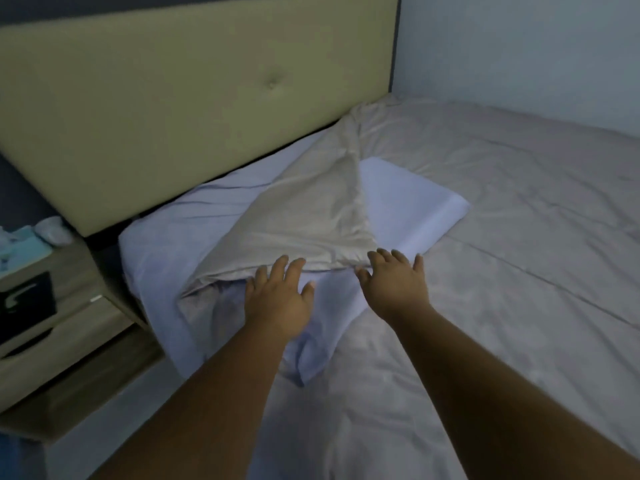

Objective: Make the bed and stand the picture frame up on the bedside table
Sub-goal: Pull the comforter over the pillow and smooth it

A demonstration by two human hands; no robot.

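Observation:
A beige duvet (502, 209) covers most of the bed. Its corner (304, 216) is folded back in a triangle over a pale lilac sheet (166, 251). A white pillow (412, 202) lies partly under that fold. My left hand (277, 299) rests flat at the fold's lower edge, fingers spread. My right hand (394, 282) lies flat at the fold's tip, fingers spread, holding nothing. A dark flat rectangle, perhaps the picture frame (24, 303), lies on the bedside table (79, 317) at the left.
A padded beige headboard (194, 109) stands behind the bed. A pale wall (536, 46) borders the bed's far right side. A teal tissue box (24, 244) and a small white object (52, 230) sit at the back of the bedside table.

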